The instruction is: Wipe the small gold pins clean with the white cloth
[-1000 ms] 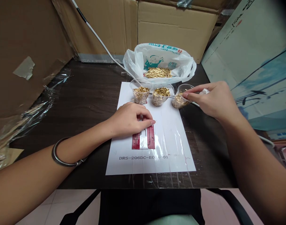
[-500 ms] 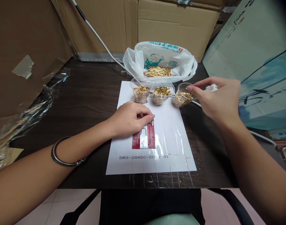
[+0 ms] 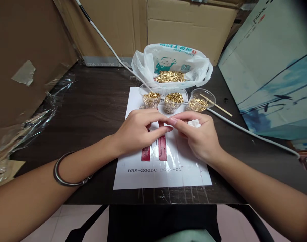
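My left hand (image 3: 140, 129) rests over the upper part of a red-and-white printed picture (image 3: 162, 151) on a white sheet (image 3: 133, 178). Its thumb and fingers are bent towards each other; anything between them is too small to make out. My right hand (image 3: 201, 134) meets the left fingertips, with thumb and forefinger pinched and a crumpled white wad (image 3: 194, 123) held in its curled fingers. Behind the hands stand three clear cups of small gold pins: left cup (image 3: 151, 97), middle cup (image 3: 174, 101) and right cup (image 3: 199, 104).
A white plastic bag (image 3: 168, 50) with gold pins stands behind the cups. A thin wooden stick (image 3: 220, 109) leans out of the right cup. A white cable (image 3: 244, 129) crosses the table. Cardboard (image 3: 191, 33) stands at the back, a printed panel (image 3: 274, 77) at the right.
My right hand has moved left and towards me, from the right cup to my left fingertips. The wooden stick now shows at the right cup. The left hand has barely moved.
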A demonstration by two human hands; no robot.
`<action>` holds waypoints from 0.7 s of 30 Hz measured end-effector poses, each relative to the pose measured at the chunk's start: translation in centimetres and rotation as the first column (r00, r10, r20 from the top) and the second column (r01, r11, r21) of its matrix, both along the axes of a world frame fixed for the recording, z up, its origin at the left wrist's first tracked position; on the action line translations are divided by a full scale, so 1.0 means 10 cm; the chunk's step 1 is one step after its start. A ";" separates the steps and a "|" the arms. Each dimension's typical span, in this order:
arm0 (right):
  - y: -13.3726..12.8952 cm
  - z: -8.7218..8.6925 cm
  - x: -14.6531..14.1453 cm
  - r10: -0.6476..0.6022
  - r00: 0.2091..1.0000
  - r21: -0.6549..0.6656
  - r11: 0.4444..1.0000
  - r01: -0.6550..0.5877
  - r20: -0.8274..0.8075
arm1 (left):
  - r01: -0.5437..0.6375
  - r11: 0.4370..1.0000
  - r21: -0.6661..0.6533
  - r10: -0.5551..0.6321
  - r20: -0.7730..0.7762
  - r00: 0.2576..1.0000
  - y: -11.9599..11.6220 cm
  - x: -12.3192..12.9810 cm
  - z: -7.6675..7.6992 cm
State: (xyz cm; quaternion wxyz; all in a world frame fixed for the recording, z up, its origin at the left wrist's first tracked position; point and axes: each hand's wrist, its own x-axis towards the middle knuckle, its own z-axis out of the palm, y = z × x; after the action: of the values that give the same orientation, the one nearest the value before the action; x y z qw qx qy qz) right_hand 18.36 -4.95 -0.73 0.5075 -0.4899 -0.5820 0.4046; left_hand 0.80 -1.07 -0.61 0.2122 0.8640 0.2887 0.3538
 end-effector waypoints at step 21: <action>0.00 -0.02 0.07 -0.087 0.965 0.280 0.960 0.015 0.246 | -0.083 0.994 -0.077 0.088 0.067 0.994 0.00 0.01 -0.01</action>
State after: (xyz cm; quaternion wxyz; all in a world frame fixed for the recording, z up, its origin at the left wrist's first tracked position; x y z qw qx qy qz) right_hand 19.09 -4.90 -0.91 0.5016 -0.4777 -0.6803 0.2395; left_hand 0.90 -1.12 -0.68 0.2389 0.8295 0.3307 0.3815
